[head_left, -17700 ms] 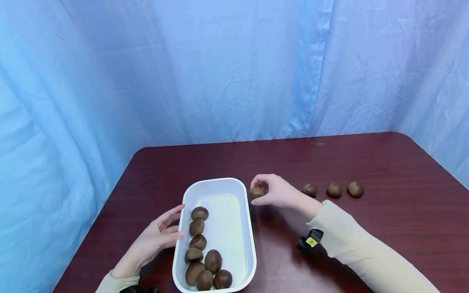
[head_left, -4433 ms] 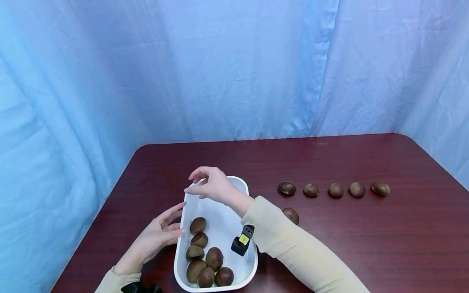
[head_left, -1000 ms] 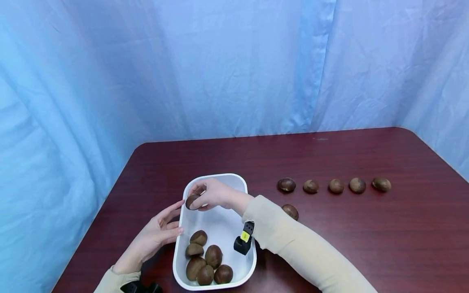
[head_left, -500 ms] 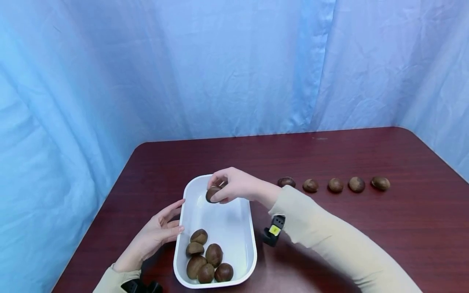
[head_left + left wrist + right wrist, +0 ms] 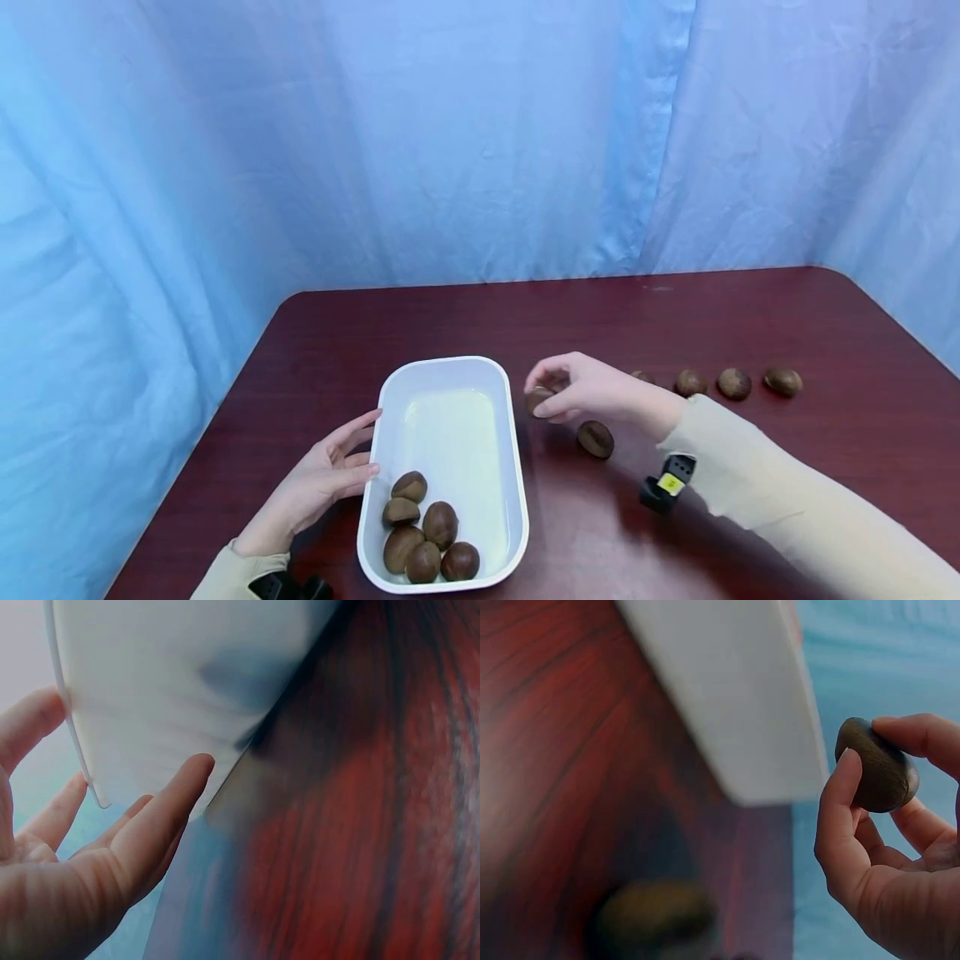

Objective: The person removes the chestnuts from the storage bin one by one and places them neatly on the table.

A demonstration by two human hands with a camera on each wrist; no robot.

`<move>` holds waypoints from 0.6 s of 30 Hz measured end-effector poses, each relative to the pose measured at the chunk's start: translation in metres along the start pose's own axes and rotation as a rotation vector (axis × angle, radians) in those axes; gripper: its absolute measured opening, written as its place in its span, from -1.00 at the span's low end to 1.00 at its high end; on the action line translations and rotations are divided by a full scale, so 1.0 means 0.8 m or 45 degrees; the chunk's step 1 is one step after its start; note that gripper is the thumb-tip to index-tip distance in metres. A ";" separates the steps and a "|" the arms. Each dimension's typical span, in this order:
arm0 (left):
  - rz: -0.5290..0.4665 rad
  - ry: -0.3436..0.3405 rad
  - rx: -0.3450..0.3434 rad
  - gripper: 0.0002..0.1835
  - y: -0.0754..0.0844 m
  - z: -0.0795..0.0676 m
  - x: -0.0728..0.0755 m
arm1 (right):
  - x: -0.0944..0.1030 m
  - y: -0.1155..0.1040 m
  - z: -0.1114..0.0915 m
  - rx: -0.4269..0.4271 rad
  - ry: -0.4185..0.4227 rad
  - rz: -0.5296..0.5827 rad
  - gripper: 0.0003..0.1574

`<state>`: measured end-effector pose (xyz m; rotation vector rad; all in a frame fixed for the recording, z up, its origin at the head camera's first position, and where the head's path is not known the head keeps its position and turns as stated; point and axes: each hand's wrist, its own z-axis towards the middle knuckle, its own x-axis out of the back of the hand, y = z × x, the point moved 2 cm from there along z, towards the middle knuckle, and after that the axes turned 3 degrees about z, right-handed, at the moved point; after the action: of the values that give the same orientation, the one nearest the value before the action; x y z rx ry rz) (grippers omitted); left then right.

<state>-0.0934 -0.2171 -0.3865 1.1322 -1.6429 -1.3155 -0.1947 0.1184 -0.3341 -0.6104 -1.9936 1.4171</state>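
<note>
My right hand (image 5: pixel 592 387) pinches a brown chestnut (image 5: pixel 877 765) between thumb and fingertips, just right of the white tray (image 5: pixel 517 500); in the right wrist view the nut is held up beside the tray's corner. On the table below that hand lies a single chestnut (image 5: pixel 595 439), blurred at the bottom of the right wrist view. My left hand (image 5: pixel 322 483) rests against the tray's left side with its fingers extended, thumb near the wall (image 5: pixel 172 712) in the left wrist view. Several chestnuts (image 5: pixel 440 524) sit together in the tray's near end.
Farther right, a row of chestnuts (image 5: pixel 734 384) stretches across the dark red wooden table (image 5: pixel 420 325); my right hand and forearm hide part of it. Light blue curtains (image 5: pixel 480 150) hang behind the table and on both sides.
Over the last second my right hand has carried the chestnut from the tray's far left, over its rim, to the table on the right. The left hand has stayed at the tray.
</note>
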 end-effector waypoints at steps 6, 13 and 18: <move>-0.002 -0.017 -0.020 -0.15 0.001 0.002 -0.002 | 0.038 0.033 -0.038 -0.030 0.031 -0.093 -0.64; 0.009 -0.020 -0.032 -0.14 0.002 0.003 0.000 | 0.070 0.064 -0.076 -0.092 0.138 -0.014 -0.56; 0.008 -0.013 -0.015 -0.14 0.001 0.003 0.000 | 0.084 0.082 -0.094 -0.070 0.181 -0.057 -0.58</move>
<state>-0.0957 -0.2161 -0.3862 1.1144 -1.6425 -1.3276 -0.1879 0.2349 -0.3638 -0.6681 -1.9268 1.2604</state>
